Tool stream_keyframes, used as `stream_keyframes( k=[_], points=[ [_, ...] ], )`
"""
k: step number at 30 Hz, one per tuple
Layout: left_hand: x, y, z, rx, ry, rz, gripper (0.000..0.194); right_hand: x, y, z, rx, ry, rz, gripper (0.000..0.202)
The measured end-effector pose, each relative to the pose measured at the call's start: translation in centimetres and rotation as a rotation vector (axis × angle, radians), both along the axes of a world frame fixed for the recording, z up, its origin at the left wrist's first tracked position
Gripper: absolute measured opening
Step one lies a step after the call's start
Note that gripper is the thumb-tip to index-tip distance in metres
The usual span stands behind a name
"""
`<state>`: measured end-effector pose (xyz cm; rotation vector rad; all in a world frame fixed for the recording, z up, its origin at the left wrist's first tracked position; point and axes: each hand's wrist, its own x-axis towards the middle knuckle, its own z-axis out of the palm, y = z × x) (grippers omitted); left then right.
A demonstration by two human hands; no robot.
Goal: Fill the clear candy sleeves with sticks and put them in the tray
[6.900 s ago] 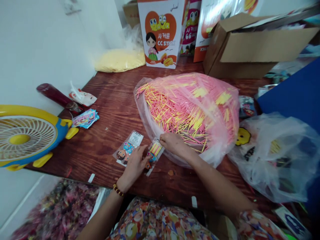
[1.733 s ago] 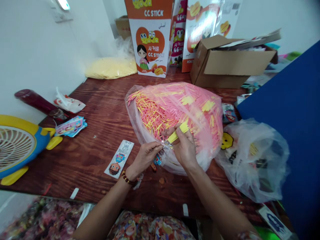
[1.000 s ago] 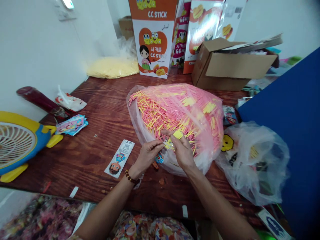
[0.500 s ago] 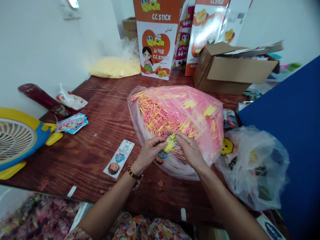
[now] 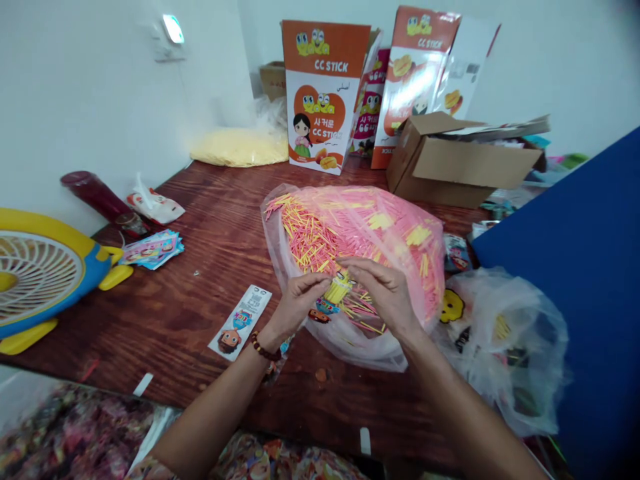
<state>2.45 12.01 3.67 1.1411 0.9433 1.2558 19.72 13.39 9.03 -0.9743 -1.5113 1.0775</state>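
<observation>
Over the near edge of a clear bag full of pink and yellow sticks, my hands hold a small packet with a cartoon face at its lower end. Yellow sticks show at its upper part. My left hand, with a beaded bracelet at the wrist, pinches the packet's left side. The fingers of my right hand are bent around its top right corner. A flat printed packet lies on the wooden table left of my left hand.
A yellow and blue fan, a dark red bottle, a tissue pack and stacked packets are at the left. Printed cartons, an open cardboard box and a yellow bag stand behind. Another clear bag lies right.
The camera view has shifted, so the table and boxes appear slightly lower. Both hands still hold the packet, and the right fingers have spread a little over its top.
</observation>
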Motion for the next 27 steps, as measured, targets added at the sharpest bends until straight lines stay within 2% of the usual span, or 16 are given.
stream_keyframes(
  k=[2, 5, 8, 10, 13, 16, 19, 22, 24, 27],
  points=[
    [-0.3, 0.0, 0.4, 0.021, -0.004, 0.012, 0.027, 0.0, 0.2, 1.1, 0.010, 0.067, -0.045, 0.014],
    [-0.9, -0.1, 0.8, 0.042, -0.045, 0.052, 0.026, 0.2, 0.5, 2.6, 0.012, 0.311, -0.100, 0.012],
    [-1.4, 0.0, 0.5, 0.045, -0.090, 0.100, 0.025, 0.5, 0.7, 2.8, -0.015, 0.493, -0.120, 0.012],
    [-1.6, 0.2, 0.1, 0.041, -0.108, 0.106, 0.024, 0.6, 0.7, 2.0, -0.074, 0.460, -0.113, 0.018],
    [-1.7, 0.6, -0.4, 0.022, -0.186, 0.131, 0.025, 0.2, 0.4, 0.0, -0.174, 0.292, -0.081, 0.022],
    [-1.8, 0.6, -0.4, 0.002, -0.200, 0.122, 0.024, -0.6, -0.2, -1.3, -0.154, 0.085, -0.053, 0.023],
    [-1.9, 0.3, -0.4, -0.009, -0.208, 0.096, 0.019, -1.6, -0.4, -1.6, -0.093, -0.061, 0.019, 0.017],
    [-2.1, -0.2, -0.4, -0.066, -0.268, 0.119, 0.021, -2.3, -0.2, -1.5, -0.090, -0.117, 0.096, 0.019],
    [-2.4, -0.4, -0.5, -0.139, -0.286, 0.084, 0.027, -2.5, 0.1, -1.7, -0.111, -0.102, 0.068, 0.020],
    [-3.1, -0.8, -0.5, -0.223, -0.214, -0.044, 0.031, -2.6, 0.2, -2.2, -0.145, -0.087, 0.027, 0.022]
  ],
)
